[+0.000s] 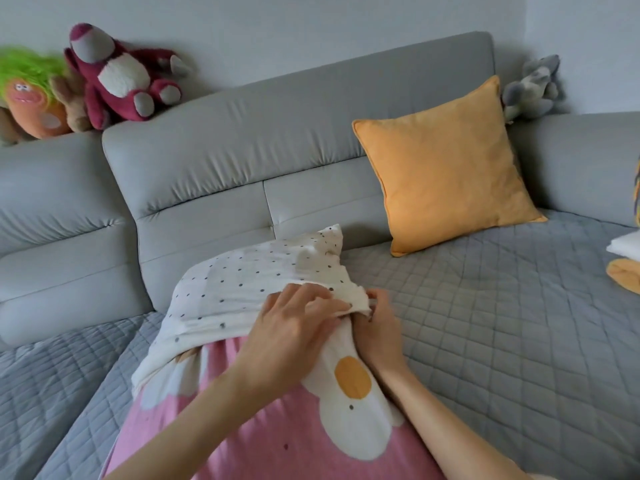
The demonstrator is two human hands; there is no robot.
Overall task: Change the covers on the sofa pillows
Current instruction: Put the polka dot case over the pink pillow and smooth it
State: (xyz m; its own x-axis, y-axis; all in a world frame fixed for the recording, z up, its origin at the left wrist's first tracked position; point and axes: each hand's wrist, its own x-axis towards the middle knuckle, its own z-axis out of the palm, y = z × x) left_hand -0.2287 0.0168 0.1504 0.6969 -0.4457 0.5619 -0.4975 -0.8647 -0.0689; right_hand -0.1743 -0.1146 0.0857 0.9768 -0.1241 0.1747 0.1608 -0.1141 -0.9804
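Pink pillow cut off below, both hands' fingers pinching dotted cover, right fingertips hidden

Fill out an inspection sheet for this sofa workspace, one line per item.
Surface: grey sofa with a quilted grey seat cover.
Job's things: pink pillow with a white daisy print, its far end inside a white dotted cover; orange pillow leaning upright on the backrest.
Clutter: folded white and orange fabrics at the right edge.
Grippers: left hand and right hand both pinch the dotted cover's open edge.
Cables: nothing seen.
Surroundings: plush toys on the backrest top, a maroon bear, a green-haired toy and a grey toy; pale wall behind.
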